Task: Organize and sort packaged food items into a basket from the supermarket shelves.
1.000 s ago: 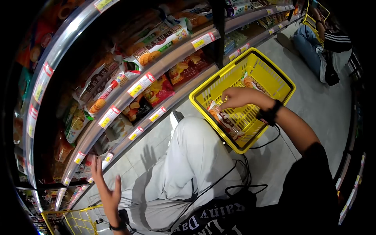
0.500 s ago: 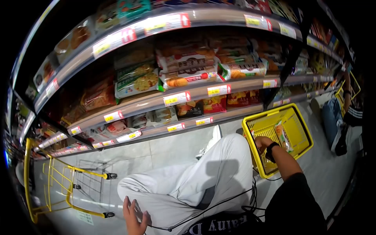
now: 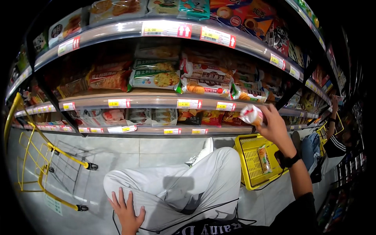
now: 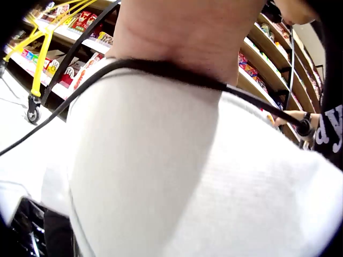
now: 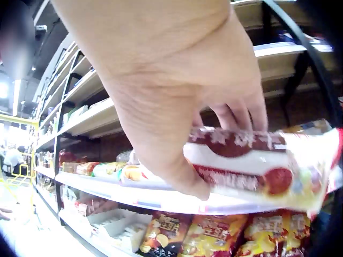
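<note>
My right hand [image 3: 276, 131] grips a packet of biscuits [image 3: 251, 114] in a brown, white and red wrapper, raised in front of the lower shelf edge. Seen from the right wrist, thumb and fingers close round one end of the packet [image 5: 252, 166], and its other end juts out to the right. Similar biscuit packets [image 3: 206, 87] lie stacked on the shelf behind. Below the hand stands a yellow basket [image 3: 248, 166] holding another biscuit packet [image 3: 264, 159]. My left hand [image 3: 129, 213] rests on the grey trouser leg, fingers spread.
A yellow wire cart [image 3: 69, 156] on casters stands at the left. A price-label rail [image 3: 162, 103] runs along the shelf front, with bagged snacks [image 3: 213, 118] beneath it. Black cables cross the lap. Another person [image 3: 313, 149] sits on the floor at the right.
My right hand has come up out of the basket with a biscuit packet and moved toward the shelf. The left hand has lowered onto the leg. The head view has turned left.
</note>
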Demonstrator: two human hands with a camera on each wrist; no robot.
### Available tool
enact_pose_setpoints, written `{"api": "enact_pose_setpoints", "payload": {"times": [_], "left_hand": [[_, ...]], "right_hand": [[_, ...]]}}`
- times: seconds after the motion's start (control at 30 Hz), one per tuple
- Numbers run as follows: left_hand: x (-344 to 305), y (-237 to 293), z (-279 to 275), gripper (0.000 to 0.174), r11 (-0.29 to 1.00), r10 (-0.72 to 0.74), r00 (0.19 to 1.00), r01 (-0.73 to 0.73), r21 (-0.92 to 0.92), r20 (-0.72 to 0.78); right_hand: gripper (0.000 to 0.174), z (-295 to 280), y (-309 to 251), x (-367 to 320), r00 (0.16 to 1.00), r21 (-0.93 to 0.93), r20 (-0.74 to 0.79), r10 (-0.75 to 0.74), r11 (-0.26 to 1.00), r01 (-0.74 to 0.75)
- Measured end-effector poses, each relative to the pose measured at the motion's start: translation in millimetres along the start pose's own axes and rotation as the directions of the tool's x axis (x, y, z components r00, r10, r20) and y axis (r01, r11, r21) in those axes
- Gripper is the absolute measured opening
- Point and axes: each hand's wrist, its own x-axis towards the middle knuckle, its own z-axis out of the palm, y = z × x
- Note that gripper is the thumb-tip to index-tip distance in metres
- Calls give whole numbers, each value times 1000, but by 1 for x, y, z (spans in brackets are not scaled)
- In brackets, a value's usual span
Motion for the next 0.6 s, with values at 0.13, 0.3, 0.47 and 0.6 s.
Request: {"api": "enact_pose_setpoints", "payload": {"times": [0.13, 0.3, 0.47, 0.6], "left_hand": [[-5, -8, 9, 62, 996, -27, 995, 18, -84, -97], [-10, -15, 12, 56, 987, -31, 990, 9, -162, -135], [-6, -8, 7, 50, 986, -44, 987, 18, -167, -155], [-6, -11, 10, 50, 985, -60, 989, 37, -168, -134]], "right_hand": [[64, 2, -51, 82, 938, -48, -262, -228, 974, 223], [67, 34, -72, 186, 967, -168, -241, -77, 985, 37], [69, 67, -77, 249, 965, -26, -262, -27, 999, 21], [43, 103, -37, 285, 973, 50, -192, -126, 989, 138]]}}
